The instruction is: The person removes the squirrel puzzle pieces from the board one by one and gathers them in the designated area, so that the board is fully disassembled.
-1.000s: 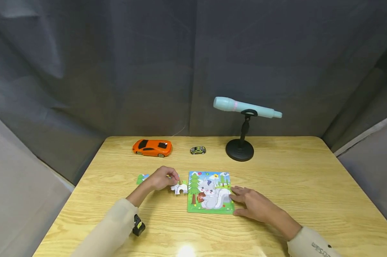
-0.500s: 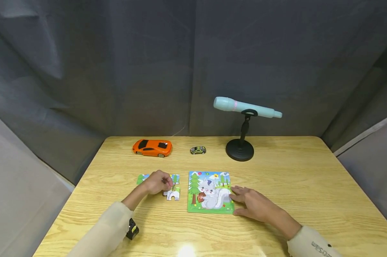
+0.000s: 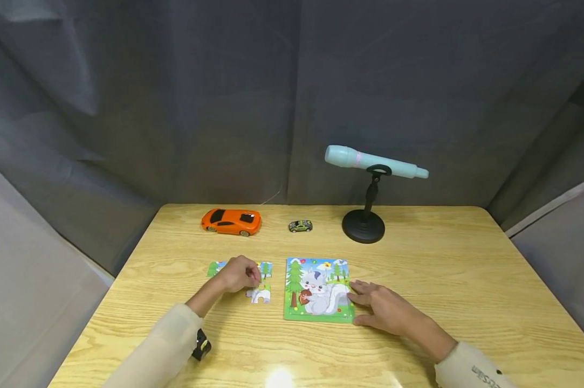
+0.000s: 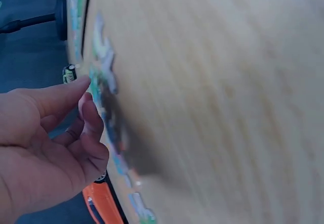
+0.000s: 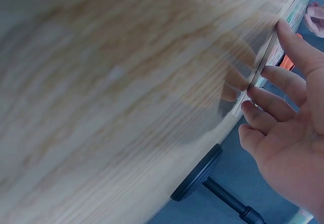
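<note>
My left hand [image 3: 236, 275] is over several loose jigsaw pieces left of the puzzle board. Its thumb and fingertips pinch the upper edge of a grey-and-green jigsaw piece [image 3: 260, 295] lying on the table. In the left wrist view that jigsaw piece [image 4: 105, 52] sits just beyond the fingertips, and its held edge is partly hidden. A squirrel puzzle board [image 3: 318, 291] lies flat at the table's middle. My right hand [image 3: 384, 308] rests at the board's right edge, fingers extended and touching it; in the right wrist view the fingertips [image 5: 281, 26] meet the rim.
More jigsaw pieces [image 3: 266, 269] lie partly hidden behind the left hand. At the back of the wooden table [image 3: 442, 258] stand an orange toy car [image 3: 231, 222], a small green toy car [image 3: 300, 226] and a light-blue microphone [image 3: 374, 163] on a black stand [image 3: 363, 226].
My left hand has drawn the grey-and-green jigsaw piece leftward, away from the board's left edge, uncovering pieces behind it. The right hand stays at the board.
</note>
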`<state>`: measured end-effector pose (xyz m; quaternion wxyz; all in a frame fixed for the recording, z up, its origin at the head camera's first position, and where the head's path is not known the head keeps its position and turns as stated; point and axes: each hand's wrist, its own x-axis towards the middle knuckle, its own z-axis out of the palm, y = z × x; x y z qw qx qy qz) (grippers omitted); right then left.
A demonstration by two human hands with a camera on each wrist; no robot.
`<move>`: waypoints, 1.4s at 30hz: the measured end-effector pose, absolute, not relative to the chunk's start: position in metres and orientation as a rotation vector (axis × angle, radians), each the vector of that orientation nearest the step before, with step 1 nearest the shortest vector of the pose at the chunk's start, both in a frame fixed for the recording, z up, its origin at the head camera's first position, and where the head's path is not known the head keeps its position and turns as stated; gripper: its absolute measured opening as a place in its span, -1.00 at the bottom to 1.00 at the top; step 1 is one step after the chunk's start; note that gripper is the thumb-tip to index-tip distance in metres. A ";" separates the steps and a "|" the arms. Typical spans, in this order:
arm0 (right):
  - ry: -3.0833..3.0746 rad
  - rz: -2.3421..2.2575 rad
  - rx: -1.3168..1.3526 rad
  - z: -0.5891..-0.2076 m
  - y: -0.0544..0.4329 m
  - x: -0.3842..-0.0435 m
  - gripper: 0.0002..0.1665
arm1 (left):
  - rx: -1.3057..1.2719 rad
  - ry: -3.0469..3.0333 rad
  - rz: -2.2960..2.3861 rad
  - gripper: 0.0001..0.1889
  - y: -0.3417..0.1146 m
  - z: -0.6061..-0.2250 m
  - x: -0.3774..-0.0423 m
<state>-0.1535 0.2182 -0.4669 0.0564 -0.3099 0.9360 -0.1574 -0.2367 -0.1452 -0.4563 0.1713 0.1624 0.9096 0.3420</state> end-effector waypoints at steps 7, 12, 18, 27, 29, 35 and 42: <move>2.833 -0.479 -0.940 -0.464 0.218 -0.154 -0.33 | 0.489 2.573 1.007 -0.97 -0.134 -0.440 -0.246; 2.832 -0.487 -0.941 -0.465 0.219 -0.154 -0.34 | 0.520 2.537 1.037 -0.90 -0.112 -0.434 -0.248; 2.829 -0.492 -0.935 -0.467 0.220 -0.154 -0.33 | 0.565 2.467 1.056 -0.84 -0.082 -0.437 -0.248; 2.835 -0.492 -0.959 -0.467 0.218 -0.153 -0.34 | 0.585 2.429 1.030 -0.75 -0.050 -0.448 -0.242; 2.838 -0.490 -0.961 -0.467 0.218 -0.153 -0.34 | 0.574 2.416 1.045 -0.72 -0.045 -0.450 -0.242; 2.835 -0.489 -0.958 -0.468 0.218 -0.154 -0.34 | 0.528 2.386 1.079 -0.69 -0.035 -0.459 -0.241; 2.844 -0.489 -0.947 -0.469 0.218 -0.154 -0.35 | 0.542 2.429 1.057 -0.72 -0.030 -0.465 -0.238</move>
